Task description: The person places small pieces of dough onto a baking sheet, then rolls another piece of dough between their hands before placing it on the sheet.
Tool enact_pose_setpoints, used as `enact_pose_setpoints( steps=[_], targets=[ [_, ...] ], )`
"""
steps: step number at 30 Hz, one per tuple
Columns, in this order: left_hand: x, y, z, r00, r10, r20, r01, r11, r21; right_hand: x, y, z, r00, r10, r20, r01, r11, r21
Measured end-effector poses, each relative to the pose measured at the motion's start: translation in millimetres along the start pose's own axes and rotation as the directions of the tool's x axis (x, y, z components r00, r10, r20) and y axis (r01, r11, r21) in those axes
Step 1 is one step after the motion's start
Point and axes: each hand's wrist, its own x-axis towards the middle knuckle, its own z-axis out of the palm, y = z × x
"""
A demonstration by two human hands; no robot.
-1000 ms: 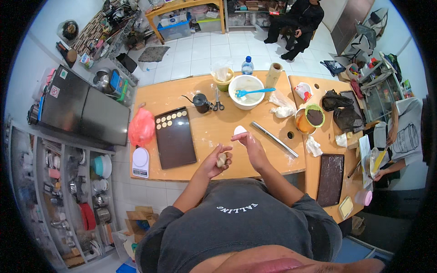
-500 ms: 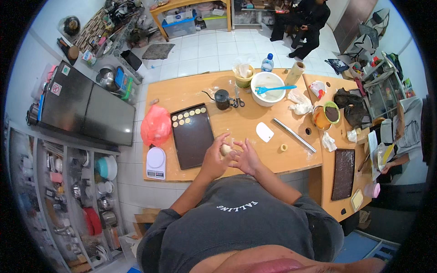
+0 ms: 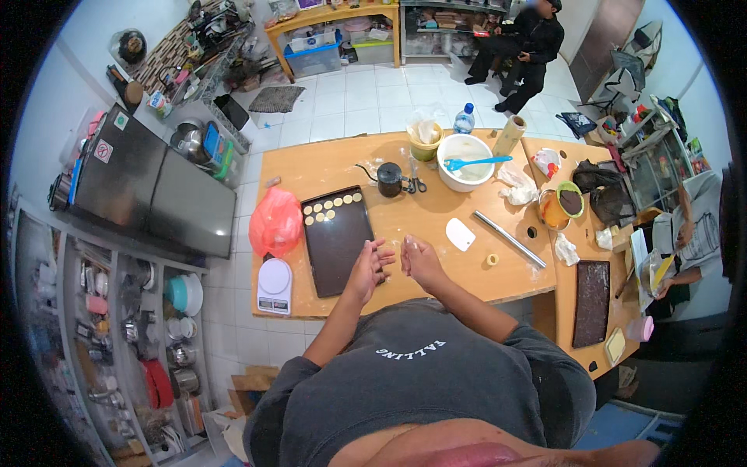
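Observation:
My left hand point(image 3: 369, 270) is open over the front of the table, fingers spread, beside the right edge of a dark baking tray point(image 3: 339, 249). Several flat round dough pieces point(image 3: 327, 204) lie in rows at the tray's far end. Just to the right, my right hand point(image 3: 421, 263) is closed with its fingers curled in. Whatever it holds is hidden by the fingers. The two hands are apart. To the right of them lie a white dough scraper point(image 3: 460, 234), a small pale ring point(image 3: 492, 260) and a long metal rod point(image 3: 510, 240).
A pink plastic bag point(image 3: 275, 221) and a white scale point(image 3: 275, 285) stand left of the tray. Behind are a black kettle point(image 3: 390, 180), scissors point(image 3: 418, 178) and a white bowl point(image 3: 459, 180) with a blue spatula point(image 3: 478, 162). A co-worker's arm point(image 3: 682, 281) shows at right; another person point(image 3: 537, 47) sits far back.
My hands were close together around a pale dough ball. They have drawn apart, and the ball no longer shows. The whole view has shifted slightly.

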Motion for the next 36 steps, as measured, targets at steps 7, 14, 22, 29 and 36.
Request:
enact_pose_setpoints(
  steps=[7, 14, 22, 29, 36],
  targets=[
    [-3.6, -1.4, 54.5, 0.913, -0.296, 0.280, 0.383, 0.858, -0.343, -31.6, -40.2, -13.3, 0.941, -0.310, 0.139, 0.310, 0.950, 0.019],
    [5.3, -22.1, 90.0, 0.989, -0.120, 0.083, 0.144, 0.903, -0.404, -38.3, -30.0, -80.4, 0.932, -0.342, 0.118, 0.357, 0.922, -0.149],
    [1.9, -17.1, 184.7, 0.884, 0.463, -0.065, -0.429, 0.858, 0.284, -46.9, -10.5, -178.6, 0.939, 0.270, 0.213, -0.341, 0.818, 0.463],
    [-8.4, -11.3, 282.9, 0.758, 0.610, 0.232, -0.584, 0.475, 0.659, -63.5, -41.4, -237.5, 0.909, 0.341, 0.241, -0.415, 0.675, 0.610],
    [34.5, -96.6, 285.8, 0.925, 0.361, -0.119, -0.295, 0.880, 0.371, -63.7, -23.0, -306.5, 0.872, 0.320, 0.371, -0.485, 0.674, 0.557]
  ],
)
